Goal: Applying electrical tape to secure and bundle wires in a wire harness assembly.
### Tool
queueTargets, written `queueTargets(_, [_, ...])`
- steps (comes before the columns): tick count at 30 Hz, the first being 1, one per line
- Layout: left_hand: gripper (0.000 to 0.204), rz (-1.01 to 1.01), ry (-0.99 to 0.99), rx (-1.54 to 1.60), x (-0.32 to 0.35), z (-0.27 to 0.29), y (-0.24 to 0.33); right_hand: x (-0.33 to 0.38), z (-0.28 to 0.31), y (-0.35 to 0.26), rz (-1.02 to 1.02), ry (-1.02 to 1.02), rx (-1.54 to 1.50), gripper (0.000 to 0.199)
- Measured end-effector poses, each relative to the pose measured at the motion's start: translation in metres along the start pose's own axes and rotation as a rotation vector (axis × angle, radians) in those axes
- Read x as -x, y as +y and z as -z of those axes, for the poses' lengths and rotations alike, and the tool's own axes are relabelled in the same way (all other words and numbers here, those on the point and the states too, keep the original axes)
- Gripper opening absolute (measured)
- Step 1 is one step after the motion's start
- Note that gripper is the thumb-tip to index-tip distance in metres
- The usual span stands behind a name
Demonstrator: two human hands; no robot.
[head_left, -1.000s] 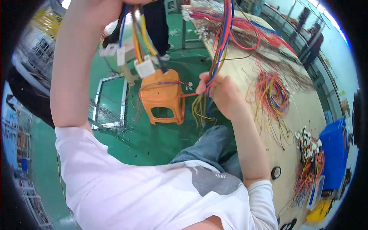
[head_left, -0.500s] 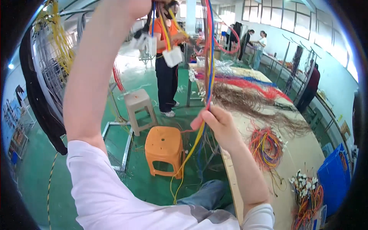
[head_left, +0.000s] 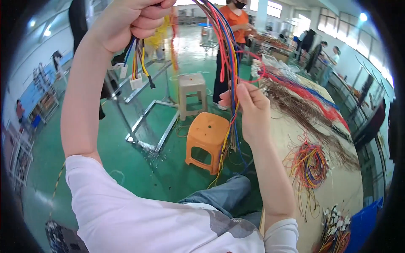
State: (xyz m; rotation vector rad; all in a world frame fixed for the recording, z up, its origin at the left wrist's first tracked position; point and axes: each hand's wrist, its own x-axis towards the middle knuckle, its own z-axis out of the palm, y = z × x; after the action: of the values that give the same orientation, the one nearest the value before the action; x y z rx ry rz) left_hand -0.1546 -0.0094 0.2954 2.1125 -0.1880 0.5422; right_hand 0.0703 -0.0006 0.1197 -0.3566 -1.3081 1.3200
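Head view: your left hand [head_left: 126, 23] is raised high, fingers curled tight into a fist around the upper end of a multicoloured wire bundle [head_left: 225, 63]. Short leads with white connectors [head_left: 136, 81] hang just below that fist. Your right hand [head_left: 251, 107] sits lower and to the right, thumb and fingertips pinched shut on a few strands of the same bundle (red, blue and yellow ones show clearest); the other fingers are loosely bent. The bundle runs from the left fist in an arc down through the right hand, and its loose tails hang on in front of the orange stool [head_left: 206, 141] on the green floor. A beige stool [head_left: 192, 92] stands behind that. To your right, the workbench [head_left: 337, 185] carries a coil of coloured wires [head_left: 308, 162] and long wire runs. A person in an orange top [head_left: 236, 21] stands beyond.
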Motion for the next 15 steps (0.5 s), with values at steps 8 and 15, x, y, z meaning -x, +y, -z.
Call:
queueTargets(8, [0.030, 0.562, 1.000, -0.343, 0.034, -0.082, 0.031, 0.023, -0.019, 0.005, 0.093, -0.015, 0.019, 0.021])
queueTargets(15, [0.030, 0.657, 1.016, -0.409, 0.065, -0.062, 0.015, 0.028, -0.008, 0.006, -0.093, -0.377, -0.680, 0.025])
